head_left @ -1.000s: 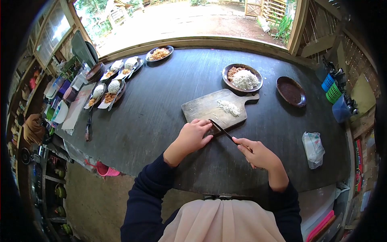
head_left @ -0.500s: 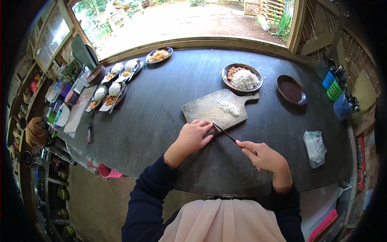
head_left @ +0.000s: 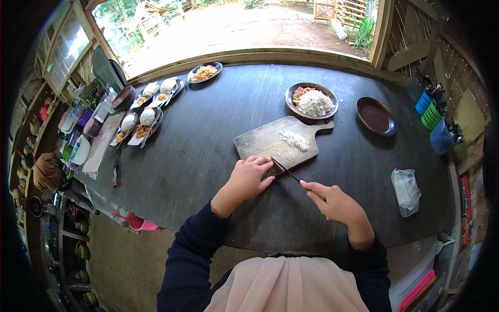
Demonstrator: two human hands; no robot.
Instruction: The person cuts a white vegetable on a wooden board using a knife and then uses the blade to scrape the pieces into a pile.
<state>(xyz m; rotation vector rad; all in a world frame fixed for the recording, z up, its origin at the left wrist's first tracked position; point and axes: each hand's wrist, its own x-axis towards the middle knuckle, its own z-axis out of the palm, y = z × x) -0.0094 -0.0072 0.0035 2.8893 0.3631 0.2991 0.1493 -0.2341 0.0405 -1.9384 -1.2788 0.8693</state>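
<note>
The right hand point(head_left: 335, 204) is closed around the handle of a knife point(head_left: 285, 170), forefinger laid forward along it; the dark, narrow blade runs up and left to the near edge of the cutting board point(head_left: 260, 141). The left hand point(head_left: 248, 176) rests knuckles-up at that same edge, fingers curled together over whatever is being cut (the piece itself is hidden under them), with the blade just beside the fingertips.

Judgement on handling: the knife looks light and stiff, and is best held at the handle, as it is now. The white shreds point(head_left: 294, 139) lying further out on the board appear soft, loose and easily scattered. The board is rigid wood with a handle stub at its far right.

Beyond it stand 1 bowl of shreds point(head_left: 312, 100) and 1 dark empty dish point(head_left: 375, 116) on the table point(head_left: 208, 135).
</note>
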